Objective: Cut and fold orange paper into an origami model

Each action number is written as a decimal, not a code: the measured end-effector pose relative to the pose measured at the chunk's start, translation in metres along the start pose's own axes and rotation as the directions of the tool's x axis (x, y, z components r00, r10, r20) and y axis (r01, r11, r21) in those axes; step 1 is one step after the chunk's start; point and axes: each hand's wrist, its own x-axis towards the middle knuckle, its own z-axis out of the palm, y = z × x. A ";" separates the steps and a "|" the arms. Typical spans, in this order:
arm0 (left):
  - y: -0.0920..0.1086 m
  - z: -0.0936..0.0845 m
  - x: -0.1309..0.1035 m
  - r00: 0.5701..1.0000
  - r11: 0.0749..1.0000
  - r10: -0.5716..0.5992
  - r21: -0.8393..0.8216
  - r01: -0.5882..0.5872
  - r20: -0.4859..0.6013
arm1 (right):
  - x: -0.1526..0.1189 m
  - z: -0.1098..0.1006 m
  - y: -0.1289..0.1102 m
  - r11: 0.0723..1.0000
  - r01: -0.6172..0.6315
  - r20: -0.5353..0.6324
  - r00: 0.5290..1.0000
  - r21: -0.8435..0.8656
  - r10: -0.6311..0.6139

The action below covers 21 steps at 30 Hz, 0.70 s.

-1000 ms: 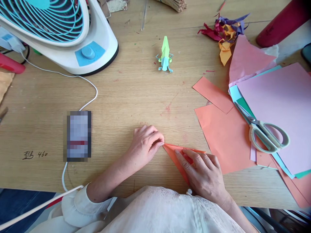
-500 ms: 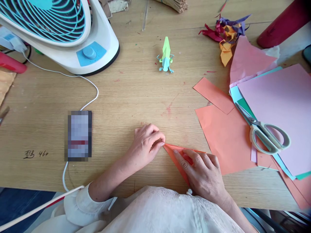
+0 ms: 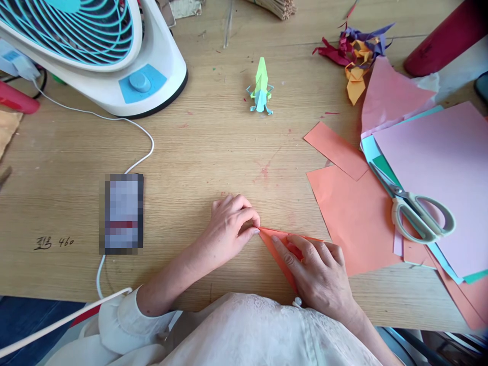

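Observation:
A folded piece of orange paper (image 3: 279, 252) lies on the wooden table close to its front edge, its narrow tip pointing left. My left hand (image 3: 233, 226) pinches that tip between thumb and forefinger. Over the wider right part rests my right hand (image 3: 318, 269), fingers spread and pressing the paper down; part of the paper is hidden beneath it. Just right of my right hand lies a flat orange sheet (image 3: 354, 218), with an orange strip (image 3: 337, 150) above it.
Scissors (image 3: 423, 216) lie on stacked coloured paper (image 3: 446, 168) at the right. A green and blue origami figure (image 3: 261, 86) stands beyond my hands. Folded paper figures (image 3: 356, 56), a fan (image 3: 163, 66), a phone (image 3: 124, 213) with a white cable and a red cylinder (image 3: 438, 43) surround the work area.

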 end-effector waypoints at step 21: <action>-0.003 0.005 -0.003 0.999 1.000 0.000 -0.017 -0.001 -0.041 | 0.003 -0.001 -0.003 0.999 -0.009 0.043 0.999 -0.035 0.011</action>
